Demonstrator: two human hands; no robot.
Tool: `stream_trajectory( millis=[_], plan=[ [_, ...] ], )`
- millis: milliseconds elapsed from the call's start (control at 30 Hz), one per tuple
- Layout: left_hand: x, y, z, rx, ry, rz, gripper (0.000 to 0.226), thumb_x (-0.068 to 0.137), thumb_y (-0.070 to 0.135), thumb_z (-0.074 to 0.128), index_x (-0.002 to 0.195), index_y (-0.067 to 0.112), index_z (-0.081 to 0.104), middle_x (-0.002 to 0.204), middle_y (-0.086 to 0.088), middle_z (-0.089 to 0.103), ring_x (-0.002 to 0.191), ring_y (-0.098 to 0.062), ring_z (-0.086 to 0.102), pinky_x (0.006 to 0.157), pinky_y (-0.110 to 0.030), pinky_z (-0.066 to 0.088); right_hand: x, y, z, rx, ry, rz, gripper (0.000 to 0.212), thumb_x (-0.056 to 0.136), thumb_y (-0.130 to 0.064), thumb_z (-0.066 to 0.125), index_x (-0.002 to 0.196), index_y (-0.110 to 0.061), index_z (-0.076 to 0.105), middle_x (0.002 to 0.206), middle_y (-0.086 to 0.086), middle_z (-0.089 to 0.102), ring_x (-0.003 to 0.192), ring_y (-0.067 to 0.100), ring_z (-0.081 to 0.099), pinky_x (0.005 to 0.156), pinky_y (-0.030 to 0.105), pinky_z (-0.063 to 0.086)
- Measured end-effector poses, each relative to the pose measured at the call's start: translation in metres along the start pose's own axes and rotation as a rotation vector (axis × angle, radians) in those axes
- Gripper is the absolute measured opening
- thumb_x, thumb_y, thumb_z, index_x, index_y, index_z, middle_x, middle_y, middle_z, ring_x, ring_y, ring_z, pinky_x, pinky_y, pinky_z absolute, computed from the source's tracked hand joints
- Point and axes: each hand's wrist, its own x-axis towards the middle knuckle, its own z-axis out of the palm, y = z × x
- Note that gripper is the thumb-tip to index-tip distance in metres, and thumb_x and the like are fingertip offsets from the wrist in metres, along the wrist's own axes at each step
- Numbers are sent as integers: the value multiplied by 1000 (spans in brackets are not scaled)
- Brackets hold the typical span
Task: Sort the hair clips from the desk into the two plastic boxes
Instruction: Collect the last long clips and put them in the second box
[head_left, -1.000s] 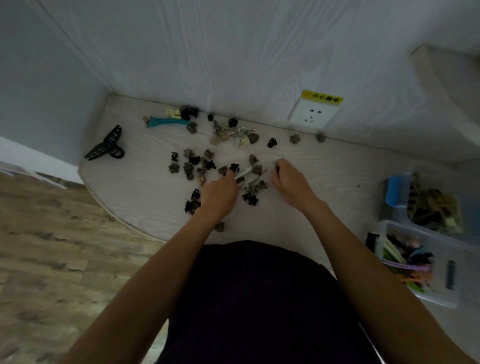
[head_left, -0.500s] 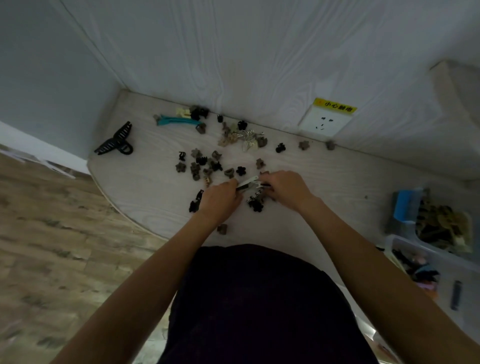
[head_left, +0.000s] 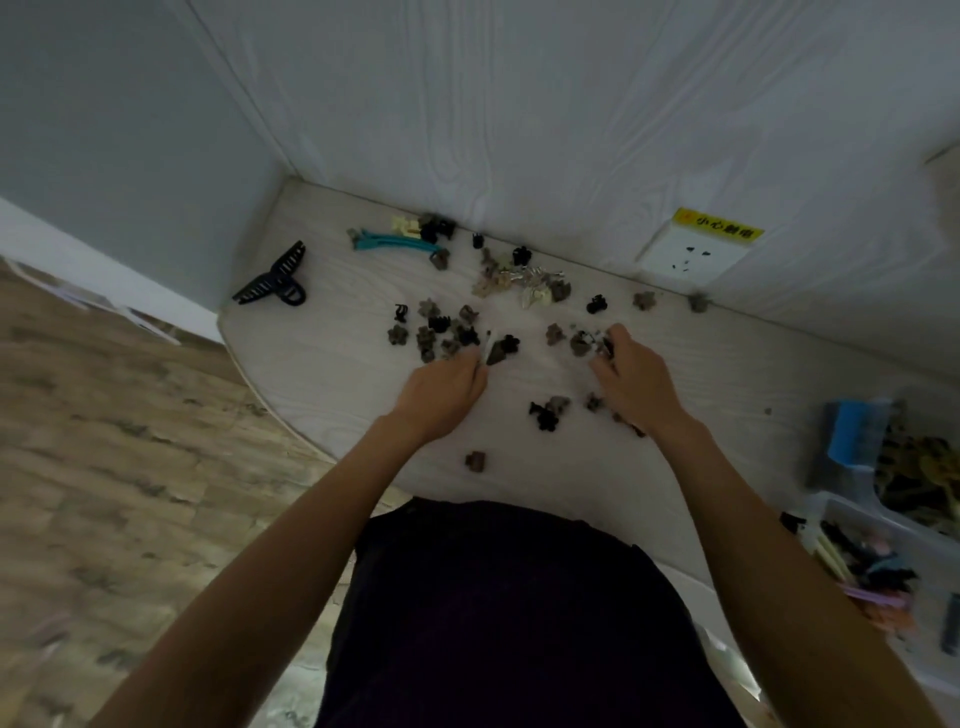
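Several small black and brown claw clips (head_left: 441, 332) lie scattered across the middle of the pale desk (head_left: 322, 374). My left hand (head_left: 447, 389) is closed on a slim white clip (head_left: 487, 347) that sticks up from its fingers. My right hand (head_left: 631, 382) rests further right, fingertips pinched on small clips (head_left: 597, 343). A large black claw clip (head_left: 275, 278) lies at the far left and a teal clip (head_left: 395, 243) near the back wall. Two clear plastic boxes stand at the right edge: the farther box (head_left: 852, 467) holds brown clips, the nearer box (head_left: 841, 512) holds coloured ones.
A wall socket (head_left: 691, 254) with a yellow label sits on the back wall above the desk. The desk's rounded front edge (head_left: 260, 384) drops to a wooden floor (head_left: 104, 467) on the left. A blue lid (head_left: 854, 431) leans by the farther box.
My hands were together at the pile half a second ago; they have since moved apart, the left keeping the white clip, the right shifted rightward onto other small clips. The view has swung left.
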Motion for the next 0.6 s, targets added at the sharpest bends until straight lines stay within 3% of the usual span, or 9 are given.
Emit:
stream_trajectory(
  millis=[100, 200, 333, 467, 600],
  plan=[
    [0, -27, -22, 26, 147, 30, 21, 96, 17, 47, 104, -1, 50, 81, -20, 59, 63, -35, 58, 51, -40, 45, 19, -32, 2, 42, 15, -80, 12, 94, -14, 43, 102, -5, 44, 58, -2, 41, 53, 20, 41, 46, 29, 24],
    [11, -59, -50, -87, 158, -146, 26, 100, 24, 32, 104, 2, 45, 82, -18, 59, 68, -32, 56, 63, -41, 46, 46, -66, 7, 14, 4, -158, 23, 95, -13, 41, 115, -2, 45, 68, 5, 47, 59, 22, 43, 53, 31, 24],
    [42, -100, -79, 9, 276, -167, 28, 100, 15, 32, 118, -1, 45, 88, -24, 62, 75, -37, 59, 66, -39, 40, 84, -102, 16, -37, -22, -213, 26, 96, -17, 41, 117, -2, 45, 77, 10, 53, 66, 24, 52, 55, 31, 30],
    [85, -124, -90, 10, 204, -176, 36, 98, 31, 38, 121, 3, 42, 100, -20, 63, 84, -35, 61, 66, -37, 42, 119, -130, 32, -151, -51, -211, 34, 95, -23, 43, 126, -12, 43, 96, 13, 63, 83, 29, 61, 67, 36, 49],
    [107, -134, -91, 107, 84, -155, 42, 94, 37, 47, 125, 9, 42, 112, -17, 61, 94, -33, 60, 71, -37, 46, 130, -142, 58, -259, -144, -298, 39, 98, -29, 39, 136, -21, 38, 105, 11, 65, 85, 26, 62, 61, 30, 44]
  ],
)
